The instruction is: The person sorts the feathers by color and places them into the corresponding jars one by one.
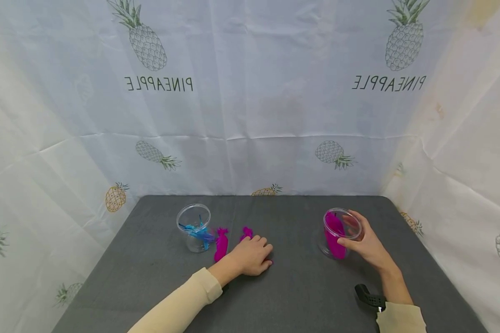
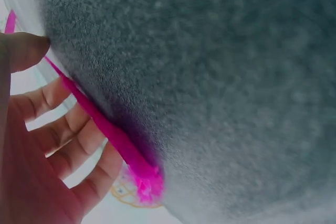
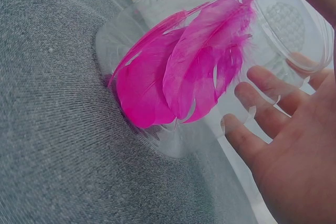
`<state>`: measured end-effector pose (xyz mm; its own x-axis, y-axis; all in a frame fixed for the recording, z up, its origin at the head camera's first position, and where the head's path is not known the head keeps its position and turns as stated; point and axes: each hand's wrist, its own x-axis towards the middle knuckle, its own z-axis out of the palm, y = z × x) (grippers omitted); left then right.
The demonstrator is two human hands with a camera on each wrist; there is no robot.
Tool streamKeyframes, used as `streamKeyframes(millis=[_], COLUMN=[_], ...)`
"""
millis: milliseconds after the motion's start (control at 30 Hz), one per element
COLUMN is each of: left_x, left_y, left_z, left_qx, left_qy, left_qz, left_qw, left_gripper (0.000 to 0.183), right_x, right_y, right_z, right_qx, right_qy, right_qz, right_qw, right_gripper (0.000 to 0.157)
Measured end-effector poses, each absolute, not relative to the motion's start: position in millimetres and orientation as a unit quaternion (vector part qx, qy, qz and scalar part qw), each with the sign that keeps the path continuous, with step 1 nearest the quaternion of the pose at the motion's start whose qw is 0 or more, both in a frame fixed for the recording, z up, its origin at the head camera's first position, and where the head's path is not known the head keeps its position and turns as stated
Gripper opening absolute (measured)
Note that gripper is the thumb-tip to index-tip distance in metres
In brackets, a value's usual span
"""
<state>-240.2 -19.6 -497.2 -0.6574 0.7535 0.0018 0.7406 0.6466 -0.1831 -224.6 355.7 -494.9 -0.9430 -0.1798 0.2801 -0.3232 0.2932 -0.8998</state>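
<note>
My left hand (image 1: 250,256) lies low over the table on a pink feather (image 1: 246,232), hiding its middle. The left wrist view shows that feather (image 2: 110,129) along my fingertips, its thin quill passing through the gap between thumb and index finger. Another pink feather (image 1: 221,245) lies left of this hand, beside the wrist. On the right, my right hand (image 1: 368,245) holds a clear plastic cup (image 1: 354,225), thumb on the near side and fingers around the far wall. Several pink feathers (image 3: 178,72) stand inside it, seen through the wall in the right wrist view.
A second clear plastic cup (image 1: 193,213) stands at the table's left, with blue feathers (image 1: 200,231) in it. The dark grey table (image 1: 296,286) meets a white pineapple-print curtain (image 1: 258,111) at the back. A black strap (image 1: 368,298) hangs by my right wrist.
</note>
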Motion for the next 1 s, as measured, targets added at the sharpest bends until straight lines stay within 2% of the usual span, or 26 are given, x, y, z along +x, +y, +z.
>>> streamKeyframes(millis=[333, 500, 833, 1000], left_x=[-236, -237, -243, -246], left_y=[-10, -10, -10, -5], left_z=[-497, -500, -490, -478], left_qx=[-0.399, -0.399, -0.414, -0.438], left_qy=[-0.904, -0.9, -0.9, -0.89], left_qz=[0.144, 0.161, 0.109, 0.079], left_qw=[0.048, 0.064, 0.077, 0.102], left_gripper=[0.03, 0.025, 0.016, 0.015], right_x=[-224, -224, -225, -226], right_y=[357, 356, 356, 357], right_z=[-496, -497, -496, -496], right_qx=[0.155, 0.153, 0.153, 0.152], right_qy=[-0.803, -0.806, -0.807, -0.809], right_qz=[0.572, 0.569, 0.566, 0.564], right_qw=[0.061, 0.062, 0.062, 0.06], right_gripper=[0.089, 0.089, 0.089, 0.089])
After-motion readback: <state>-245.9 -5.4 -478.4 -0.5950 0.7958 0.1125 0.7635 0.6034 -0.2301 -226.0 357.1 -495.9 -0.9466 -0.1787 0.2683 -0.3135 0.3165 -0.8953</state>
